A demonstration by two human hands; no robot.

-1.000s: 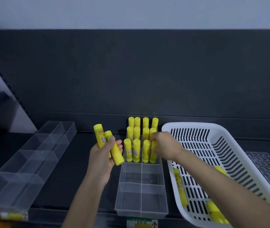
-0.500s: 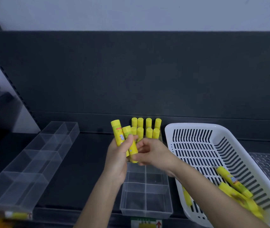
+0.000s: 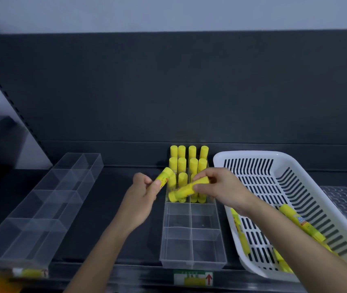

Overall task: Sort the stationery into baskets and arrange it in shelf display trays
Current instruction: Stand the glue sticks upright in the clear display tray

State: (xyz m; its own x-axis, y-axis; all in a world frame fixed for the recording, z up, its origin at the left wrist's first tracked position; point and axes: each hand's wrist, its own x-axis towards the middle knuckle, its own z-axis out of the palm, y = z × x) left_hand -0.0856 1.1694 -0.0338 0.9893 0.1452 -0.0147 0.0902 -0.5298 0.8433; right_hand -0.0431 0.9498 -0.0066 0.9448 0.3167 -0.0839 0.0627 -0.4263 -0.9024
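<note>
Shelf (image 3: 113,187) carrying a white basket (image 3: 252,154) to the right of the right hand (image 3: 221,187), with loose glue sticks (image 3: 301,223) inside. The display tray (image 3: 176,248) lies below both hands: standing glue sticks (image 3: 182,153) fill the compartments beyond the hands, and those nearer than the hands hold none. An empty tray (image 3: 41,204) sits well left of the left hand (image 3: 143,195). That hand gripped two sticks a second ago and now clasps one remaining stick (image 3: 164,176). The right hand pinches the transferred stick (image 3: 187,190) crosswise just before the standing rows. The hand-over appears complete, and placement likely follows.
</note>
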